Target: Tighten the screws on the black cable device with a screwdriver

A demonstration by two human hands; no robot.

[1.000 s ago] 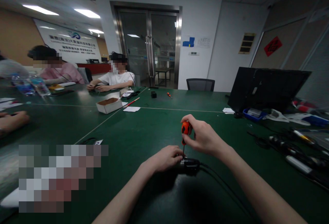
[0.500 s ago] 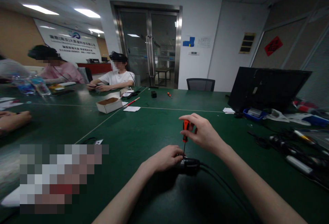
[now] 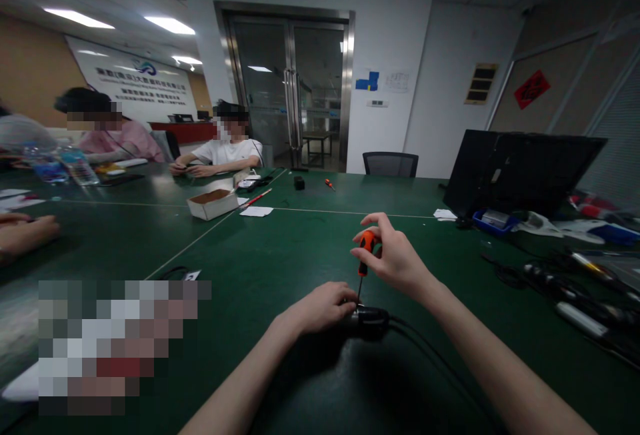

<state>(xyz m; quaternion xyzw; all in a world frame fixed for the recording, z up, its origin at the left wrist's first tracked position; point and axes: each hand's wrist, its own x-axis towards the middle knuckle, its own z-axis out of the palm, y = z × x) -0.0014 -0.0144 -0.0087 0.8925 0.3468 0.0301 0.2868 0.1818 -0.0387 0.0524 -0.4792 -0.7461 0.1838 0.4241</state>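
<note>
My right hand point(image 3: 395, 258) pinches the orange and black handle of a small screwdriver point(image 3: 366, 246), held upright with its thin shaft pointing down. The tip meets a small black device point(image 3: 369, 320) lying on the green table point(image 3: 280, 248). My left hand point(image 3: 323, 305) is curled over the left end of that device and holds it down. A black cable point(image 3: 430, 355) runs from the device toward the lower right.
Two people sit at the far left of the table, and another person's hand point(image 3: 23, 235) rests at the left edge. A white box point(image 3: 213, 203), papers and a second screwdriver point(image 3: 329, 184) lie farther back. A black monitor point(image 3: 515, 172) and tangled tools and cables point(image 3: 575, 288) fill the right side.
My right hand's fingers have shifted around the screwdriver handle, which has turned and risen slightly. My left hand and the black device have stayed in place.
</note>
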